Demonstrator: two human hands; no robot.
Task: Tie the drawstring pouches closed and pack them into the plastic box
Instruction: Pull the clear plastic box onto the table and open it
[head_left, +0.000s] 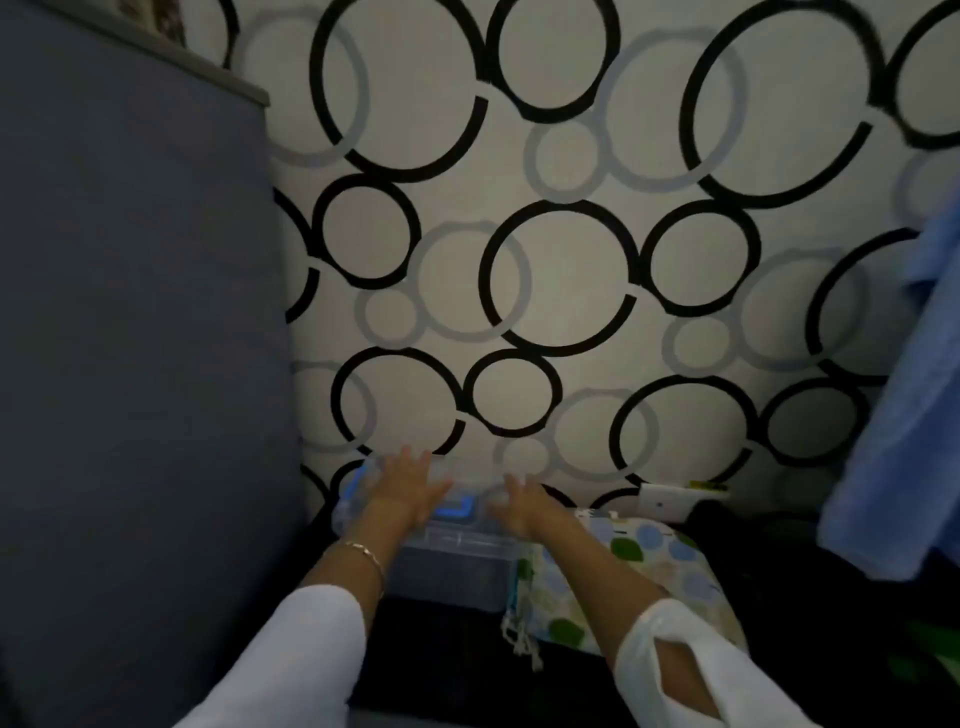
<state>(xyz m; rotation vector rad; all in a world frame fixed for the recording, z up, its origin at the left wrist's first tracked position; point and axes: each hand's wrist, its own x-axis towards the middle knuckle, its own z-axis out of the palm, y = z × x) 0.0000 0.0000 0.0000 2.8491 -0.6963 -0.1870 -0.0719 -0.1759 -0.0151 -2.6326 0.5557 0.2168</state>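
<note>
Low in the centre of the frame we are looking down at the plastic box (452, 569), a clear tub with a blue latch (458, 506) on its lid, sitting on a dark surface against the circle-patterned wall (561, 270). The left hand (402, 488) is lying over the lid's left part with its fingers straight and spread. The right hand (519, 506) is doing the same at the lid's right edge, also spread and pinching nothing. Blur is softening both, so we are only judging that the palms are touching the lid rather than hovering just above it. 1 drawstring pouch (649, 561), pale with blue and green dots, is lying just beside the box at lower right, outside it. Its tasselled drawstring (522, 636) is trailing loose by the box's near right corner, and we cannot tell whether its mouth is tied. We are seeing 2 risks. The loose cord is lying close enough to get caught under the rim if the lid is pressed down. An uneven push from flat hands could also slide the light box or leave 1 latch unseated.
</note>
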